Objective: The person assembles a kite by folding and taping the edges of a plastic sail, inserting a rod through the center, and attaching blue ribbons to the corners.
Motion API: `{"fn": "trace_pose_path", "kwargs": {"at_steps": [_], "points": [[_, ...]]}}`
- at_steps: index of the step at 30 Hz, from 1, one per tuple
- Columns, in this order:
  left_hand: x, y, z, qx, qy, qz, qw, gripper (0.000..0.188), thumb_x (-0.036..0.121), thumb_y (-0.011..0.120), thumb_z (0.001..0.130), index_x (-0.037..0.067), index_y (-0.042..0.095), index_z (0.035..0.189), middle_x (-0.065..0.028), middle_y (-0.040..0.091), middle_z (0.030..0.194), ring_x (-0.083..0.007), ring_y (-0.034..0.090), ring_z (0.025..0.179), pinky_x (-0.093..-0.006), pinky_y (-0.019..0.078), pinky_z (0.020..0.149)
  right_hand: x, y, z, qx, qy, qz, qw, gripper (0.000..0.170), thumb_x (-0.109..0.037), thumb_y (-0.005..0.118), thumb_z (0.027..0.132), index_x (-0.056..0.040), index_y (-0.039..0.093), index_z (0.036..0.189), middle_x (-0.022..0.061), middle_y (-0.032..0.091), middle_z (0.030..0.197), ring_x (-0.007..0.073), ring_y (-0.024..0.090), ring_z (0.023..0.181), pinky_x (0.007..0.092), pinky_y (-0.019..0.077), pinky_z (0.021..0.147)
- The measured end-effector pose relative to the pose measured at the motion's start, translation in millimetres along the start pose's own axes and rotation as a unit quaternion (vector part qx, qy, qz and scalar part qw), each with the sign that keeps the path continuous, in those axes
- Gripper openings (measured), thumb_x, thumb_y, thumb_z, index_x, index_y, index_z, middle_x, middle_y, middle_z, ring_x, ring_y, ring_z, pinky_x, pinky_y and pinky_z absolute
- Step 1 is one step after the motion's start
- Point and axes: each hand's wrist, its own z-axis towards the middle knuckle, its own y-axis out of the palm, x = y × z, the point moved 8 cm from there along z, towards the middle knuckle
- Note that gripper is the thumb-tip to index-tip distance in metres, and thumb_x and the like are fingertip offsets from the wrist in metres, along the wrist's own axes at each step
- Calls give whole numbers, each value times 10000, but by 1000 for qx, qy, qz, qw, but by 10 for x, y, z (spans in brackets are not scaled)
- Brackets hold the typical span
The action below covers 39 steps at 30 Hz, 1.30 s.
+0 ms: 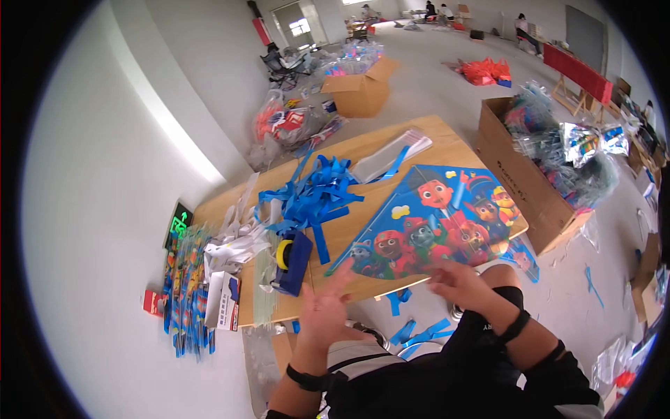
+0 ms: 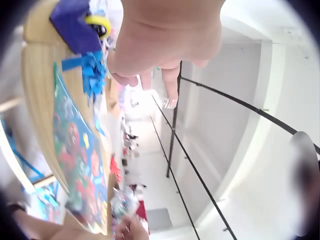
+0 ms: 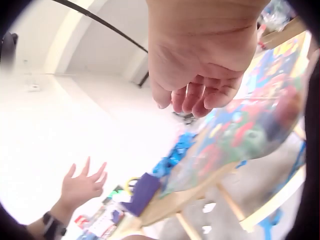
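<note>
"Are your hands holding anything?"

"No. My left hand [image 1: 324, 311] is raised with its fingers stretched and spread. My right hand [image 1: 460, 285] is loosely curled and empty, near the shiny blue triangular sheet printed with cartoon pups [image 1: 433, 216]. I can't tell if it touches."

"Where does that sheet lie?"

"Picture side up on the pale wooden table [image 1: 347, 234], at my right. Beyond my left hand stands the dark-blue tape dispenser with a yellow roll [image 1: 296, 262]; farther back lie a heap of bright-blue ribbons [image 1: 314, 192] and a stack of clear plastic sleeves [image 1: 391, 159]."

"So which step is this?"

"I'd judge a pause in handling the sheet, with it spread out and neither hand gripping."

"And the next move?"

"Probably calls for a light pinch on its near edge, without creasing it."

"And past the table?"

"A brown cardboard box [image 1: 516, 171] of plastic-wrapped goods."
</note>
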Motion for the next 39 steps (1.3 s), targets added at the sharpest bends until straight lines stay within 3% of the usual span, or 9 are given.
{"fn": "trace_pose_path", "kwargs": {"at_steps": [3, 6, 13, 15, 19, 21, 24, 28, 39], "points": [[-286, 468, 146, -90, -9, -101, 991, 881, 689, 117, 1035, 55, 564, 1453, -70, 272, 1694, -247, 368, 1437, -372, 276, 1100, -318, 384, 198, -53, -23, 161, 985, 351, -76, 669, 991, -31, 574, 1326, 67, 682, 1143, 148, 658, 1089, 302, 533, 887], [-354, 813, 194, -131, 2, -140, 981, 874, 683, 116, 1038, 54, 550, 1460, -91, 293, 1677, -227, 355, 1444, -389, 273, 1113, -358, 494, 263, -46, -27, 268, 962, 262, -140, 685, 1001, -22, 624, 1227, 52, 705, 1035, 133, 678, 965, 294, 534, 855], [-815, 615, 179, -54, -53, -117, 990, 799, 643, 157, 1058, 76, 584, 1425, -86, 283, 1681, -232, 348, 1463, -382, 295, 1110, -2, 513, 204, -23, 22, 296, 955, 169, -176, 668, 1019, -31, 630, 1095, 44, 702, 981, 102, 653, 870, 272, 524, 787], [-702, 519, 198, -20, 101, 214, 971, 587, 465, 302, 1109, 54, 572, 1429, -157, 380, 1595, -253, 403, 1402, -420, 338, 1114, 132, 483, 192, 15, 55, 204, 977, 167, -197, 684, 1006, -41, 638, 1046, 25, 687, 923, 91, 648, 822, 263, 515, 740], [-825, 361, 272, 44, 156, 293, 942, 426, 323, 455, 1095, 73, 582, 1416, -140, 483, 1498, -221, 484, 1318, -364, 401, 1028, 117, 452, 183, 27, 79, 119, 989, 170, -192, 703, 979, -34, 641, 985, 32, 664, 851, 100, 636, 774, 276, 513, 703], [-1139, 323, 372, 36, -6, 101, 994, 384, 293, 520, 1081, 97, 594, 1402, -97, 588, 1375, -177, 570, 1195, -328, 429, 954, 15, 359, 222, 59, 56, 40, 996, 171, -170, 719, 952, -19, 640, 944, 56, 659, 819, 125, 630, 757, 301, 519, 696], [-1252, 452, 469, 49, -84, -175, 980, 329, 288, 557, 1072, 116, 620, 1345, -46, 663, 1225, -137, 606, 1116, -312, 439, 924, -24, 300, 273, 64, 41, 4, 997, 177, -156, 726, 938, -4, 636, 940, 75, 659, 816, 147, 634, 749, 319, 527, 699], [-1565, 88, 720, 49, -116, -179, 976, 254, 278, 613, 1050, 138, 636, 1261, -21, 689, 1125, -117, 626, 1048, -301, 457, 878, 161, 277, 364, 64, 42, -23, 997, 170, -170, 734, 932, -20, 655, 953, 34, 678, 814, 94, 623, 730, 281, 502, 659], [-1304, -535, 1352, 75, -114, 217, 966, 220, 291, 667, 1011, 92, 670, 1106, 7, 689, 1041, -72, 603, 897, -252, 460, 781, 720, 398, 1174, 21, 117, 16, 993, 279, -285, 726, 960, -18, 667, 905, 42, 686, 775, 95, 631, 706, 279, 511, 670]]}}
